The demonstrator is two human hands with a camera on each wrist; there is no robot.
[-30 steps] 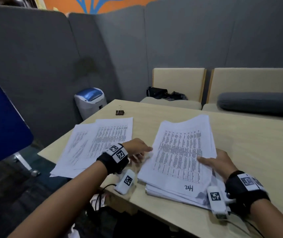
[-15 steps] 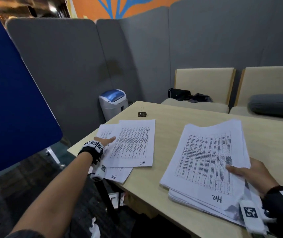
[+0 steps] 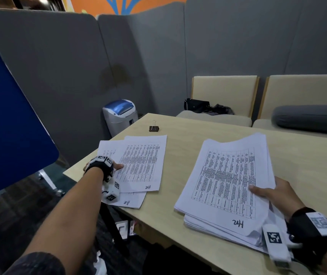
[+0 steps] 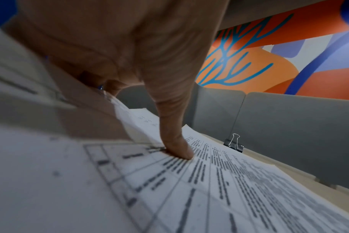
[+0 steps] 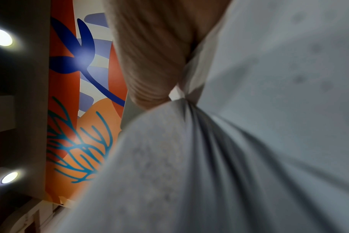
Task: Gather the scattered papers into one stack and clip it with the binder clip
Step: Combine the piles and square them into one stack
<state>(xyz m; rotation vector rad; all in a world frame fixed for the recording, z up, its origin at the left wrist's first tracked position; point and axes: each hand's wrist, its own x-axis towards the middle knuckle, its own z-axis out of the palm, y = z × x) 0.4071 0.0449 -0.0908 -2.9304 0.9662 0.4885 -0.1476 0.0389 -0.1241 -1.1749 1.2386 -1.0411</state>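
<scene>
Two loose printed sheets [image 3: 144,163] overlap at the table's left edge. My left hand [image 3: 117,166] pinches their left side, thumb [image 4: 175,146] pressed on the top sheet [image 4: 229,181] and fingers tucked under. A thick stack of papers [image 3: 228,181] lies at the front right. My right hand [image 3: 265,192] grips the stack's right edge, thumb on top and fingers hidden beneath; in the right wrist view the thumb [image 5: 149,78] presses on bunched paper [image 5: 249,141]. The black binder clip [image 3: 154,128] stands alone on the table beyond the loose sheets, also in the left wrist view [image 4: 233,144].
The wooden table [image 3: 198,135] ends just left of my left hand. A grey shredder bin [image 3: 120,116] stands beyond that corner and a blue panel [image 3: 9,116] to the left. A black bag [image 3: 197,105] and grey cushion [image 3: 309,119] lie on the far seats.
My left hand has left the big stack and moved left to the loose sheets, where it now pinches them. My right hand has stayed on the stack.
</scene>
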